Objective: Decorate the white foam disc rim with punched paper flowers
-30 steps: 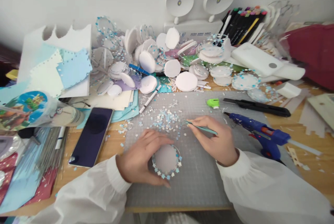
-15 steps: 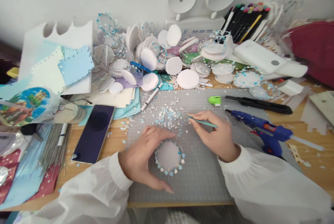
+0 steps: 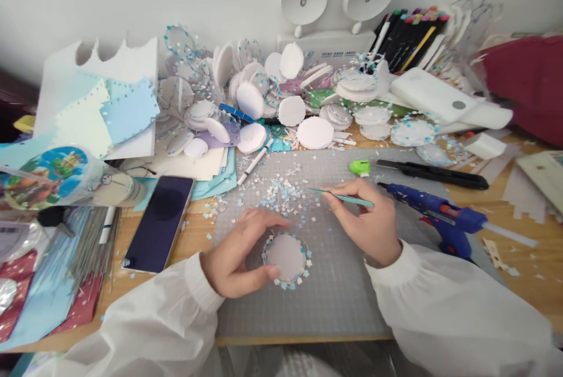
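Note:
My right hand grips a pair of teal tweezers, whose tips point left toward a heap of tiny blue and white paper flowers. Whether the tips pinch anything is too small to tell. Before me lies a round white disc, ringed by a wire with small blue and white flowers along it. Around the left side of this disc curves my left hand, fingers apart from the thumb. The thumb tip is at the disc's lower left edge and the fingers reach past its top.
Under the work is a grey cutting mat. A blue glue gun, black utility knife and green tape dispenser lie right. A phone and lidded cup are left. Several white discs pile up behind.
My left thumb has moved up and in to the disc's edge, narrowing the hand's spread. My right hand has shifted slightly right, and the tweezers lie flatter.

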### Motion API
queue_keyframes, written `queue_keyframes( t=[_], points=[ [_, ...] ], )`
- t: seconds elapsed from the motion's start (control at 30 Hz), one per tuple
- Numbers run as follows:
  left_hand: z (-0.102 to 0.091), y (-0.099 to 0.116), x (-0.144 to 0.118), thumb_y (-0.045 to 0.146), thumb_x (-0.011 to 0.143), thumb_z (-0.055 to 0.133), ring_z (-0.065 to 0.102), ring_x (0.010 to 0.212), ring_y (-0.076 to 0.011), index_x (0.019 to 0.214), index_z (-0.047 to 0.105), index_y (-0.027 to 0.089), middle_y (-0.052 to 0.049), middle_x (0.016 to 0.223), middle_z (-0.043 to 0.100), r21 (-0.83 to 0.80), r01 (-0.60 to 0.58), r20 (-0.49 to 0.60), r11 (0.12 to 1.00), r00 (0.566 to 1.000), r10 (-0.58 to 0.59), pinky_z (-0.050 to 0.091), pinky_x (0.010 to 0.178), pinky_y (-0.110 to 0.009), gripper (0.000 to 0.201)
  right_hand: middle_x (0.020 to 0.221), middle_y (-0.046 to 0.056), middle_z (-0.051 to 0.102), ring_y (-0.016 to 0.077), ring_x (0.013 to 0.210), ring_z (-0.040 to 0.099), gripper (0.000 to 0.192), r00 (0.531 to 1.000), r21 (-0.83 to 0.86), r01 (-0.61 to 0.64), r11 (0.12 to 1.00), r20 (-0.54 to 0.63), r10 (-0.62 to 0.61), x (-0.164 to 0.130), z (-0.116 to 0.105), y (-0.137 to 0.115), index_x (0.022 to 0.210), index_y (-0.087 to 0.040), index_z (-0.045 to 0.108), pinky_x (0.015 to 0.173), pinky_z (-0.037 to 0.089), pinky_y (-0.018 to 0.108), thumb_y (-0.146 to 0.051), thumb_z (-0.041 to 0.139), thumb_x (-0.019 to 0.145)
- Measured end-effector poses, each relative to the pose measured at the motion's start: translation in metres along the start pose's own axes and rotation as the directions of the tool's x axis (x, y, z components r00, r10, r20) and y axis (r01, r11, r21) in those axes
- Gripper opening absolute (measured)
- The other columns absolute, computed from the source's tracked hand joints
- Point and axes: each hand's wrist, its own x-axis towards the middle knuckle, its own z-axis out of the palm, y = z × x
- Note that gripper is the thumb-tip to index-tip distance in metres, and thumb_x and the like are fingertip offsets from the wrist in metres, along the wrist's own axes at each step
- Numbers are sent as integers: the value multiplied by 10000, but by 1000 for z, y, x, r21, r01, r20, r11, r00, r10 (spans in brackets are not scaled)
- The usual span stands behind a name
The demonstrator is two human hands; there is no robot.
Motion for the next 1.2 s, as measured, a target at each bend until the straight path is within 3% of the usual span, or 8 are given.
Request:
queue_keyframes(
  t=[0.1,0.3,0.83,1.2],
  points=[
    [0,0,1,402,846,526,492,1091,-288,1306,391,167,-152,1204,523,0,-9,6,1000,1000,9,394,941,-442,534,800,36,709,191,772,682,81,1000,-2,-2,1000,-11,2,1,-2,1,790,-215,619,705,534,311,-159,675,772],
    [0,1,1,340,817,561,501,1046,-264,1286,408,161,-131,1159,541,2,-4,10,1000,1000,4,392,921,-417,526,806,27,700,181,762,673,56,993,-19,-52,998,106,54,1,0,3,812,-212,608,683,524,297,-183,654,797],
    [0,1,1,363,835,537,512,1038,-268,1273,419,156,-138,1152,553,19,-13,5,1000,1000,13,404,912,-418,499,853,43,680,186,844,663,60,986,92,-79,993,152,64,-1,7,10,833,-210,589,755,524,325,-178,637,818],
    [1,0,0,330,850,530,501,1075,-266,1300,397,167,-138,1183,539,0,-7,11,1000,1000,7,402,935,-416,496,803,28,661,193,814,663,90,996,168,-87,982,19,85,2,3,6,787,-215,588,727,525,340,-181,671,797]
  ],
)
